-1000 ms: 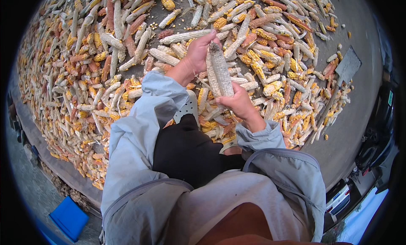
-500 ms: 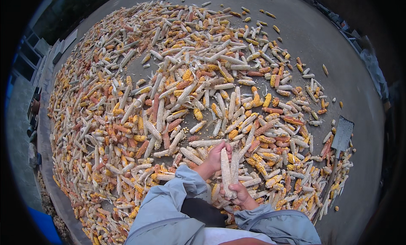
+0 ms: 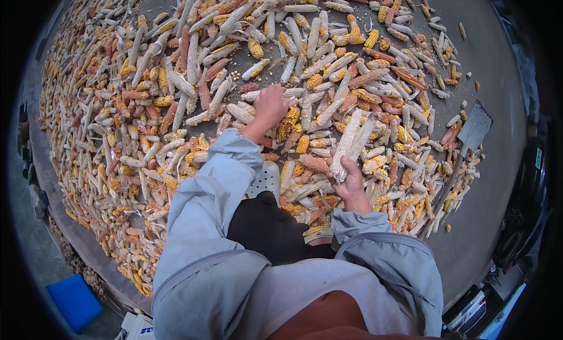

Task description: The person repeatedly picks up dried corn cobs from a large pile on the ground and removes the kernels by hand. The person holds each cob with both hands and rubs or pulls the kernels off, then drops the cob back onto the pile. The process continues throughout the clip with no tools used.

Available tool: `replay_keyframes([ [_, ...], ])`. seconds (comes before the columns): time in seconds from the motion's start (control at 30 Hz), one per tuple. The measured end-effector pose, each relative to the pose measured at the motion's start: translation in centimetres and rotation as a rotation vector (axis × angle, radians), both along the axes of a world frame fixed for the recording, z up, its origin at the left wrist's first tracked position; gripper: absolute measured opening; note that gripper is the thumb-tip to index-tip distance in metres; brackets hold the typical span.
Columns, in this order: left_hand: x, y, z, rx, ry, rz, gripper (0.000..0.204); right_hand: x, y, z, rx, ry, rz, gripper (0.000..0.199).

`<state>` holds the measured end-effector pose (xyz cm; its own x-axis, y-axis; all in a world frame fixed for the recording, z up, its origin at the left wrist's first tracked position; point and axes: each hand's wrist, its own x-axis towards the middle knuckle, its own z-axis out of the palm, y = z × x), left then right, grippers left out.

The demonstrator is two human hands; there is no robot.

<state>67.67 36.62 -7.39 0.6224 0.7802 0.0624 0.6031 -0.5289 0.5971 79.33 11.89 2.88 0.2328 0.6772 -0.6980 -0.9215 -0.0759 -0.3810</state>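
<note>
Two pale, stripped corn cobs stand side by side in my right hand, whose fingers and thumb close round their lower ends. Farther forward and left, my left hand is curled over a whitish corn cob lying on the heap. That cob shows on both sides of the fist, while most of the fingertips are hidden. Below and between my hands lie yellow, reddish and pale cobs, some with kernels still on.
A wide heap of corn cobs spreads left and ahead over grey ground. On the right a long-handled shovel rests on the heap's edge. A perforated light shoe is by my knee. A blue object lies at lower left.
My left hand has let go of the held cobs and moved forward and left onto the heap. My right hand has moved right with both cobs. The view has tilted down.
</note>
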Motion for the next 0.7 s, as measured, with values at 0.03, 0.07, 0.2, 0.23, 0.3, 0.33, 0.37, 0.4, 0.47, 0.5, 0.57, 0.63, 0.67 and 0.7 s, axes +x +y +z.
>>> replay_keyframes([
  [0.03,-0.6,1.2,-1.5,0.138,0.112,0.05,0.021,0.3,-0.2,0.1,-0.032,0.009,-0.026,0.043],
  [0.07,-1.1,2.1,-2.2,0.139,0.225,0.008,0.023,0.5,-0.2,-0.3,-0.037,0.032,-0.005,0.044],
  [0.2,-1.9,4.9,-4.0,0.077,0.553,-0.144,0.03,-0.8,0.0,-0.3,-0.012,-0.005,0.032,0.047],
  [0.23,-1.8,5.1,-3.8,0.044,0.604,-0.176,0.03,-1.0,0.3,-0.3,-0.022,-0.011,0.04,0.047],
  [0.3,-1.8,4.9,-3.5,0.016,0.662,-0.186,0.032,-1.1,0.7,-0.2,-0.04,-0.022,0.058,0.047],
  [0.33,-2.2,5.0,-3.6,-0.023,0.633,-0.194,0.032,-0.9,0.8,-0.4,-0.011,-0.027,0.074,0.048],
  [0.37,-2.5,5.0,-3.7,-0.061,0.605,-0.2,0.032,-0.8,1.0,-0.7,-0.004,-0.045,0.06,0.049],
  [0.4,-2.3,5.3,-3.8,-0.133,0.671,-0.224,0.032,-0.6,1.2,-0.9,0.004,-0.063,0.047,0.051],
  [0.47,-1.6,6.2,-2.3,-0.277,0.8,-0.264,0.031,-0.4,1.8,-0.6,-0.005,-0.089,0.026,0.051],
  [0.5,-1.9,6.6,-2.6,-0.426,0.69,-0.221,0.03,-0.3,2.1,-0.4,-0.002,-0.076,0.04,0.05],
  [0.57,-2.8,7.4,-2.9,-0.725,0.458,-0.137,0.029,0.0,2.4,-0.4,-0.007,-0.053,0.063,0.048],
  [0.63,-4.6,5.5,-2.5,-1.41,-0.178,0.112,0.032,0.0,2.5,-0.7,0.015,-0.047,0.066,0.046],
  [0.67,-5.1,5.0,-1.8,-1.649,-0.391,0.13,0.034,-0.2,2.8,-0.6,0.027,-0.046,0.064,0.047],
  [0.7,-5.6,4.4,-1.0,-1.879,-0.616,0.147,0.036,-0.4,3.0,-0.7,0.039,-0.046,0.062,0.047],
])
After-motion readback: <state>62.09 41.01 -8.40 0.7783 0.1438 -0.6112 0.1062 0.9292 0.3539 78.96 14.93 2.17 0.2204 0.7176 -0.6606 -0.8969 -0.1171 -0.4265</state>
